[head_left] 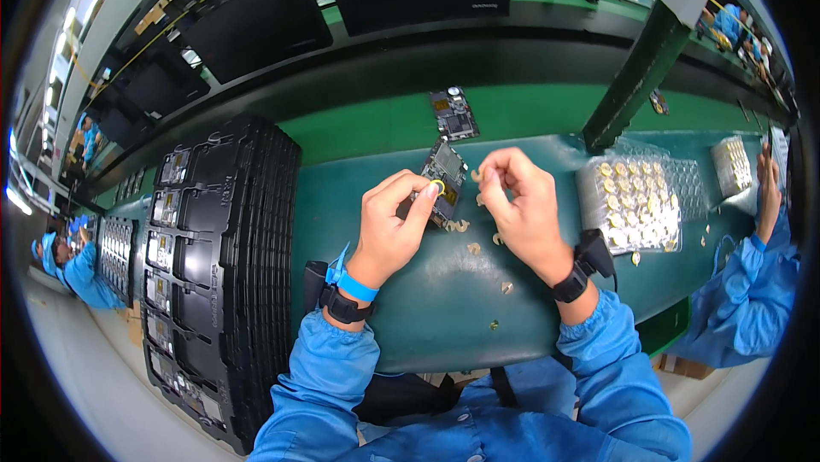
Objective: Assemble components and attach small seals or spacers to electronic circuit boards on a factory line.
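Note:
My left hand pinches a small round part with a yellow rim between thumb and forefinger. Just behind and beneath it, a bare circuit board lies tilted on the green mat. My right hand is closed in a pinch to the right of the board. At its fingertips shows a small curled beige scrap, apparently peeled backing. More such scraps lie on the mat between and below my hands. A second circuit board rests farther back on the green surface.
At left stands a tall stack of black trays, the outermost holding boards. To the right, a clear blister tray carries rows of round yellow-ringed parts. A green post rises behind it. A co-worker's blue sleeve is at far right.

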Available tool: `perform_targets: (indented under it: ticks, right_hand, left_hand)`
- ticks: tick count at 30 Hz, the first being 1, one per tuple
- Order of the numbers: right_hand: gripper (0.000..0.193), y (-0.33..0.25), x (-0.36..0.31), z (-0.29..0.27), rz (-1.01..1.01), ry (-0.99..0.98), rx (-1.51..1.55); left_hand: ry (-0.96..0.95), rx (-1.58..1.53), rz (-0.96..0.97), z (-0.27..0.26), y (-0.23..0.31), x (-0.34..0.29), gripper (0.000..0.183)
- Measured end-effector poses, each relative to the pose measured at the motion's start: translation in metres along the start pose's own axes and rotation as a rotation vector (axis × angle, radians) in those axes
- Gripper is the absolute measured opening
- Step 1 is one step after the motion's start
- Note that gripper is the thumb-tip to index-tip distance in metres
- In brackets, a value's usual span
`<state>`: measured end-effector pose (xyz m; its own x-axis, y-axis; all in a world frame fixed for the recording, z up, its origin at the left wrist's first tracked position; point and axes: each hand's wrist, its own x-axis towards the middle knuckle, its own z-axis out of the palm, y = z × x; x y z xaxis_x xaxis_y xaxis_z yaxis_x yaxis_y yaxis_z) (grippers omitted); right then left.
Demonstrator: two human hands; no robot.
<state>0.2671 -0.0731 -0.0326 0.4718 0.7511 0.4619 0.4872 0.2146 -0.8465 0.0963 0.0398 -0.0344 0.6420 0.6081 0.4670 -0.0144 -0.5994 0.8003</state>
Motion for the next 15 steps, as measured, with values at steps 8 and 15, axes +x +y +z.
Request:
perform_targets:
  ticks: [8,15]
  right_hand:
    - [0.014,-0.004,0.003,-0.014,-0.072,-0.247,-0.309]
    - [0.015,0.001,0.006,-0.006,-0.104,-0.203,0.126]
  left_hand:
    - [0.155,-0.163,-0.038,0.003,-0.015,0.000,0.012]
    - [0.026,-0.219,-0.024,0.016,-0.009,-0.004,0.011]
